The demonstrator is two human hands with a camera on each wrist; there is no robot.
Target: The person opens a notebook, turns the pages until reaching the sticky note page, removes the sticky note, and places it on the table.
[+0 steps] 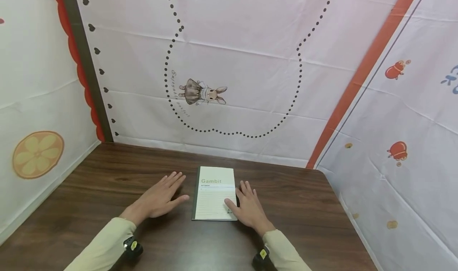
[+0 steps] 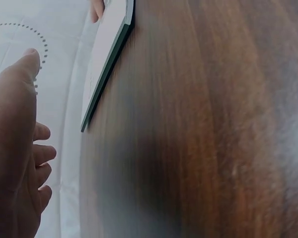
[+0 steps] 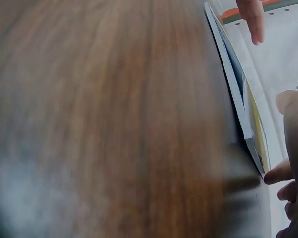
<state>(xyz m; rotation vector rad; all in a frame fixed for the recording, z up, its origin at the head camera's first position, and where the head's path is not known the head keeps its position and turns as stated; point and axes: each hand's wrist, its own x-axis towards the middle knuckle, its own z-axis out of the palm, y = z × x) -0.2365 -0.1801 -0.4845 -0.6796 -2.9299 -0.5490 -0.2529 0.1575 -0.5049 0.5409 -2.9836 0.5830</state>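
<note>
Notebook [image 1: 214, 201] lies flat on the brown wood-grain tabletop [image 1: 304, 215], just below the centre of the frame in the head view. I record a pale cover, the word "Gambit" near its upper end, ruled lines below, and a dark green spine [image 1: 195, 195] along the left side.

Right hand [image 1: 251, 208]: positioned at the notebook's right side, lower centre-right of the frame. Its fingers are extended and grip nothing; the thumb reaches over the cover's right margin. In the right wrist view I find one fingertip at the notebook's corner, apparently in contact, and the layers along that edge standing slightly apart.

Left hand [image 1: 155, 201]: left of the notebook and clear of it, lower centre-left. Fingers are straight and relaxed, holding nothing, thumb directed towards the spine. I cannot tell whether this hand touches the tabletop.

Both forearms carry pale sleeves [image 1: 103, 247] and dark wrist devices [image 1: 133, 248]. White printed cloth [image 1: 243, 88] fills the upper frame, bearing a rabbit figure [image 1: 195, 93] left of centre.
</note>
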